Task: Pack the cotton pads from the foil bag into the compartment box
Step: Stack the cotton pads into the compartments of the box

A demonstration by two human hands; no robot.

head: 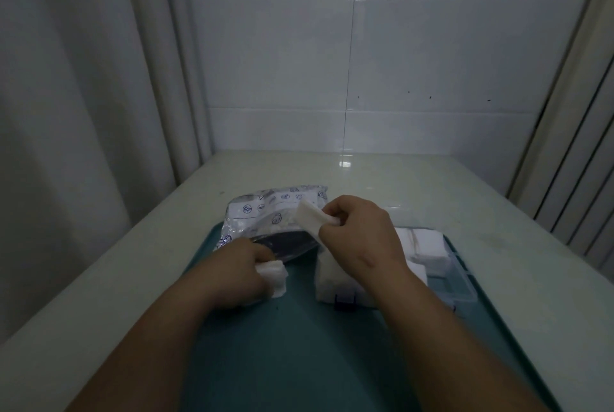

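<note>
The foil bag [265, 215], silver with blue print, lies at the far left of the teal tray [292, 345], its dark mouth facing me. My left hand [242, 270] rests at the bag's mouth, shut on a small stack of white cotton pads [275, 278]. My right hand [358, 232] is raised above the clear compartment box [445, 282], pinching a few cotton pads [310, 220] beside the bag. Stacks of pads [425, 245] fill the box's far compartments, and another stack [332, 282] stands at its near left, partly hidden by my right forearm.
The tray sits on a pale table [432, 179] against a white tiled wall. A curtain [83, 112] hangs along the left edge, and a ribbed panel [578, 179] stands at the right. The box's near right compartment [455, 288] shows no pads.
</note>
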